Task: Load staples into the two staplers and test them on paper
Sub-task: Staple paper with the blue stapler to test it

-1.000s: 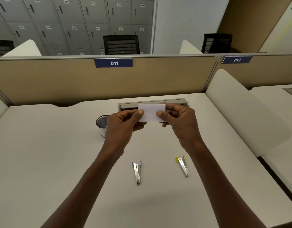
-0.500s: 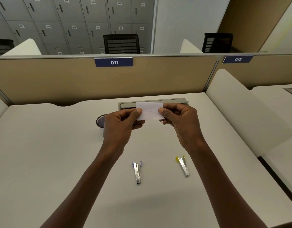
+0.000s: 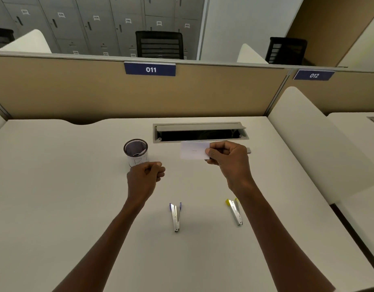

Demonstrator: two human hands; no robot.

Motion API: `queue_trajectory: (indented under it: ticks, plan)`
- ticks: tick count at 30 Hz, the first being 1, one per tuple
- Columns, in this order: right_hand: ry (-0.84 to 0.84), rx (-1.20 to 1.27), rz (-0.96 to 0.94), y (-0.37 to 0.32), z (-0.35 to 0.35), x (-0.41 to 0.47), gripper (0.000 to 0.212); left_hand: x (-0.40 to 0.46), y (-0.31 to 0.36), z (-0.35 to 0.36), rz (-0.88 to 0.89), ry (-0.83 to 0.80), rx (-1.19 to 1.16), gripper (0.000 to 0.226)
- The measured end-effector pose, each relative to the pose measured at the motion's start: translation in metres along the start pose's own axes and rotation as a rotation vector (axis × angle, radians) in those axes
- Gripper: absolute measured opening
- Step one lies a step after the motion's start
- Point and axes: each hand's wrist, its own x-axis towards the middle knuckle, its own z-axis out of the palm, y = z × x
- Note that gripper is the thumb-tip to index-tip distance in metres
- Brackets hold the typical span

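My right hand [image 3: 228,160] pinches the right end of a small white paper slip [image 3: 193,150] and holds it just above the desk, in front of the cable tray. A faint staple mark shows near the slip's middle. My left hand [image 3: 146,175] hangs over the desk beside the cup with its fingers curled and nothing in it. Two small metal staplers lie on the desk near me. The purple-tipped stapler [image 3: 176,216] is between my forearms, and the yellow-tipped stapler [image 3: 235,210] lies just left of my right forearm.
A mesh pen cup [image 3: 136,151] with a white label stands left of the slip. An open grey cable tray [image 3: 199,132] is set into the white desk [image 3: 66,197] at the back. A tan partition [image 3: 97,91] closes the far edge, and a white divider [image 3: 312,140] stands at the right.
My left hand has let go of the paper slip and dropped back toward me, beside the cup. My right hand alone now keeps the slip, lower and slightly to the right.
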Motion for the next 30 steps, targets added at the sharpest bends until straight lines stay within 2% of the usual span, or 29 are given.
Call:
queue_trajectory:
  ticks: [5,8,13,18,24,30]
  plan:
    - [-0.015,-0.088,0.053,0.017,0.022,0.014,0.012,0.012,-0.076,-0.021,0.018,0.116,0.443,0.016]
    - [-0.027,-0.149,0.052,0.024,0.045,0.025,0.01,0.012,-0.111,-0.03,0.036,0.168,0.505,0.022]
    - [-0.053,-0.262,-0.032,0.03,0.092,0.043,0.01,0.022,-0.147,-0.036,0.004,0.076,0.683,0.045]
    - [-0.106,-0.425,-0.209,0.032,0.142,0.066,0.013,0.029,-0.172,-0.04,0.05,0.049,0.839,0.048]
    - [-0.168,-0.593,-0.372,0.047,0.194,0.087,0.012,0.029,-0.184,-0.038,0.104,0.064,0.865,0.048]
    - [-0.282,-0.771,-0.298,0.073,0.23,0.099,0.011,0.029,-0.187,-0.036,0.126,0.074,0.875,0.047]
